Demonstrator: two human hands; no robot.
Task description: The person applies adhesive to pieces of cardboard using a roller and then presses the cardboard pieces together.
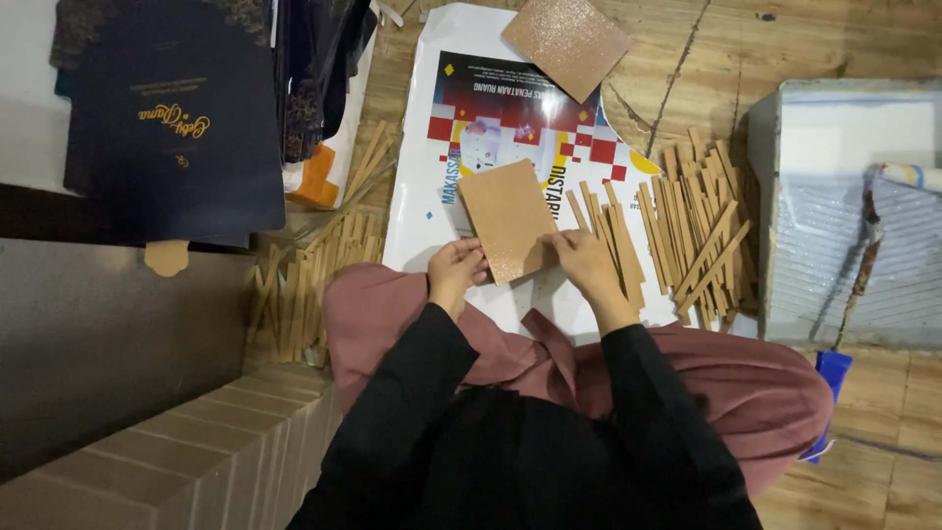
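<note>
tan glittery cardboard rectangle [507, 220] sits tilted on the glossy white printed poster [417, 186], pinched at its near edge by left hand [455, 271] and right hand [587, 263]. loose tan cardboard strips [692, 231] lie just beside it, so imo a sloppy shift could knock them out of order.

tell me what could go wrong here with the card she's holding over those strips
The brown glitter card is held only at its lower edge by the left hand and right hand, so it could bend or slip. The loose paper strips beside the right hand could be knocked and scattered.
</note>
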